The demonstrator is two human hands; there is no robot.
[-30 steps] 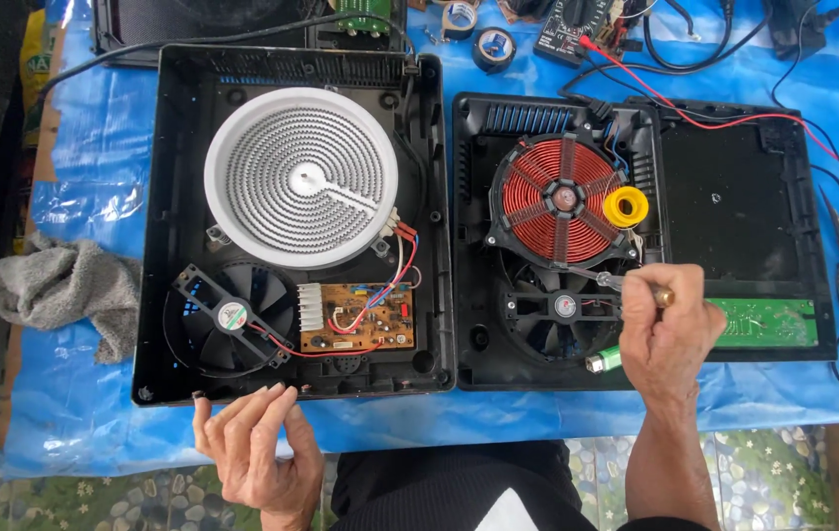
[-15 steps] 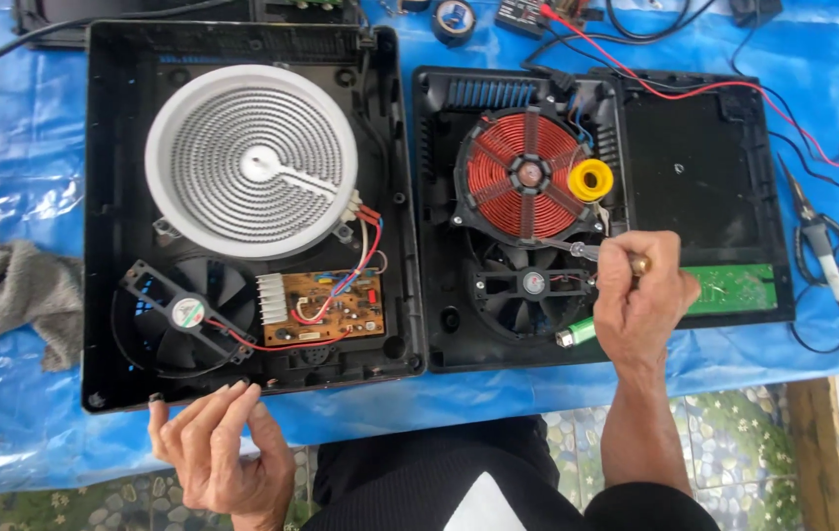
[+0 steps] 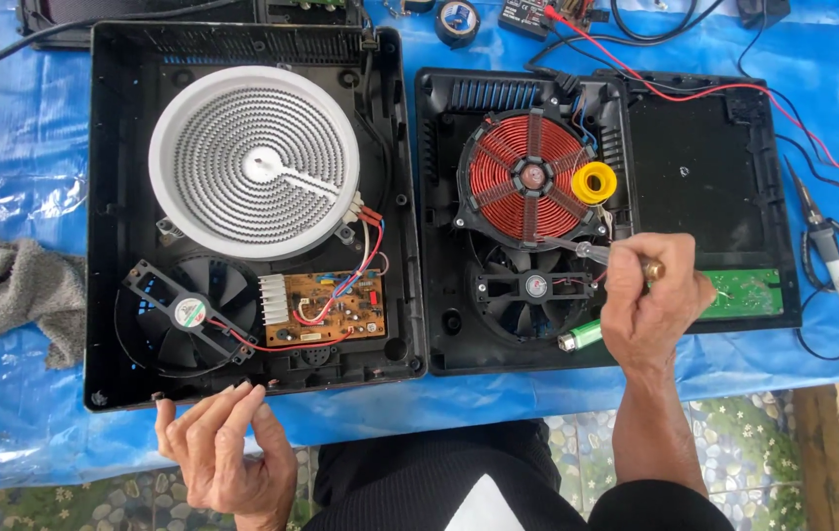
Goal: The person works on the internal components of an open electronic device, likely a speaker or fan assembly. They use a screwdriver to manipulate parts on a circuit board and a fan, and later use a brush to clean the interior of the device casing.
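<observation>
Head view: two opened cookers (image 3: 252, 211), two fans (image 3: 532, 287), one screwdriver (image 3: 596, 253).

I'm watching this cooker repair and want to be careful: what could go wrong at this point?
The right hand holds a metal-tipped tool between the red copper coil and the small fan; a slip might nick the windings or thin wires. The green lighter lies inside the casing and could be forgotten there. The left hand only rests at the left casing edge, so the right unit may shift.
</observation>
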